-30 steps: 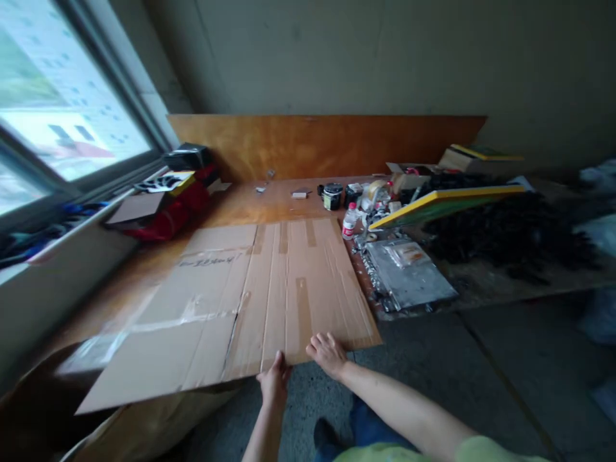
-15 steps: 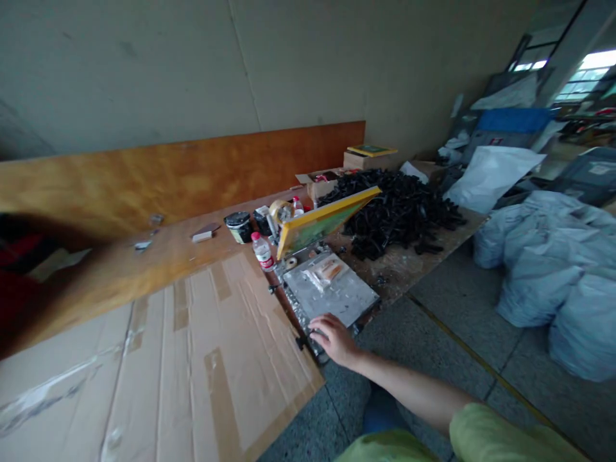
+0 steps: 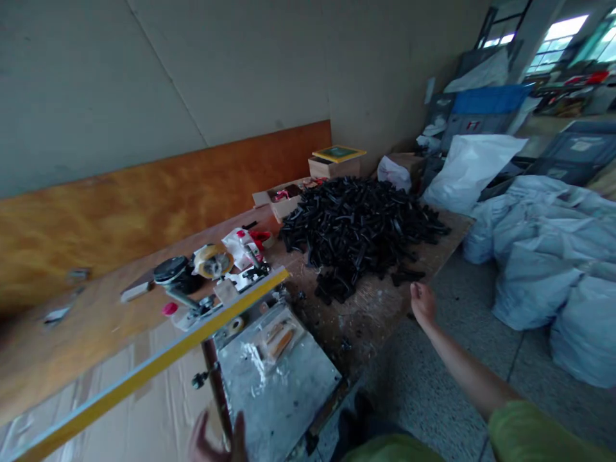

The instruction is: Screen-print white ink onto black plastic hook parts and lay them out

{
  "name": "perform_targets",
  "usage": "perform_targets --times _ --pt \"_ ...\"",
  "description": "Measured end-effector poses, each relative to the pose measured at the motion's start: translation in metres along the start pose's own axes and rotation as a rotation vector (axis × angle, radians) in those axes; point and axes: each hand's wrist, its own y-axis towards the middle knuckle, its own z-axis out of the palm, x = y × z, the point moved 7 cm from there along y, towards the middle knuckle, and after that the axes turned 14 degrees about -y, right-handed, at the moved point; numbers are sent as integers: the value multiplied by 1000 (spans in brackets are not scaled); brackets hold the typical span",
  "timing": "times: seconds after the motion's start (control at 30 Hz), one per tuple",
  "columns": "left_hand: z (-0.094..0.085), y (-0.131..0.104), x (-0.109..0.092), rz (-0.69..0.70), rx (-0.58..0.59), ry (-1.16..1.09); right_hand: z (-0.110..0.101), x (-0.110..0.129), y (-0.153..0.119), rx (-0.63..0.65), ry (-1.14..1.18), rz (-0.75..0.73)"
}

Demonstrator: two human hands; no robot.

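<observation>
My right hand (image 3: 423, 305) is at the right edge of the table, its fingers curled closed beside the loose black plastic pieces (image 3: 408, 276). Whether anything is inside those fingers I cannot make out. Low in the view, my left hand (image 3: 216, 441) has its fingers apart and holds nothing visible. It is by the near left corner of a grey metal plate (image 3: 283, 391). A clear plastic packet (image 3: 276, 343) with something orange-brown inside lies on that plate. Above the plate's left side, a yellow frame (image 3: 192, 340) stands raised, seen almost edge-on.
A large heap of black pieces (image 3: 360, 224) covers the table's far right. Behind the frame are a black tub (image 3: 173, 273), a tape roll (image 3: 213, 262) and a bottle's pink cap (image 3: 169, 308). Cardboard (image 3: 144, 417) covers the left. Full sacks (image 3: 543, 276) stand on the floor.
My right hand has moved from the metal plate's near edge to the right, beside the black pieces. My left hand has come into view. The view has shifted closer to the plate and heap.
</observation>
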Motion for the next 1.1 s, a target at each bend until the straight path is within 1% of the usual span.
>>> perform_targets --times 0.03,0.07,0.1,0.17,0.23,0.3,0.43,0.5,0.57,0.6,0.67,0.73,0.77,0.83,0.87,0.93,1.03,1.1 --pt "26 6 -16 67 30 -14 3 -9 6 -24 -16 16" --pt "56 9 -35 146 83 -34 6 -15 10 -44 -25 27" --pt "89 8 -57 239 162 -59 10 -20 15 -56 -28 33" --pt "157 -5 -100 413 363 -92 17 -26 27 -61 -34 31" --pt "218 -23 -134 543 524 -99 26 -31 45 -43 -45 15" --pt "275 -40 -156 631 662 -73 34 -37 70 -27 -50 -10" --pt "388 -70 -184 745 916 2 54 -59 132 -9 -62 -46" --pt "445 -82 -202 810 1028 41 67 -72 164 22 -65 -55" --pt "498 -88 -224 883 1099 70 83 -81 191 73 -51 -49" --pt "521 -87 -235 913 1115 77 92 -82 201 107 -31 -39" --pt "562 -75 -249 935 1117 104 111 -77 214 195 43 -8" --pt "592 -52 -249 912 1092 159 131 -61 217 296 146 45" --pt "603 -39 -246 893 1074 191 141 -51 215 350 194 81" --pt "612 -13 -233 852 1036 240 156 -27 207 445 261 148" --pt "613 -2 -225 836 1019 251 162 -15 202 480 288 172" --pt "607 14 -210 811 987 260 170 10 194 526 346 181" --pt "588 24 -192 813 921 275 174 43 185 560 416 106" --pt "574 27 -185 808 868 300 173 60 180 567 404 33"
